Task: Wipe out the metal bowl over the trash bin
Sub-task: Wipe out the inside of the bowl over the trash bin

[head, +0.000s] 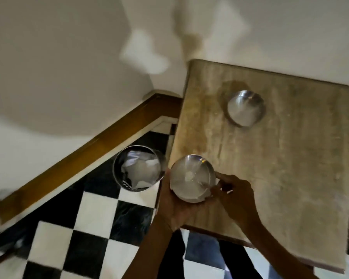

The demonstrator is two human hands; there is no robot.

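Observation:
A shiny metal bowl [191, 178] is held over the near left corner of the stone table, tilted toward me, with whitish smears and a small white lump inside. My left hand [173, 206] cups it from below and from the left. My right hand [233, 193] pinches its right rim with the fingertips. The round metal trash bin [138, 168] stands on the floor just left of the bowl, with crumpled white paper inside. The bowl is beside the bin, not above it.
A second metal bowl [245, 108] rests further back on the beige stone table [286, 158]. Black and white checkered floor [95, 222] lies below. A wooden skirting board [85, 158] runs along the white wall behind the bin.

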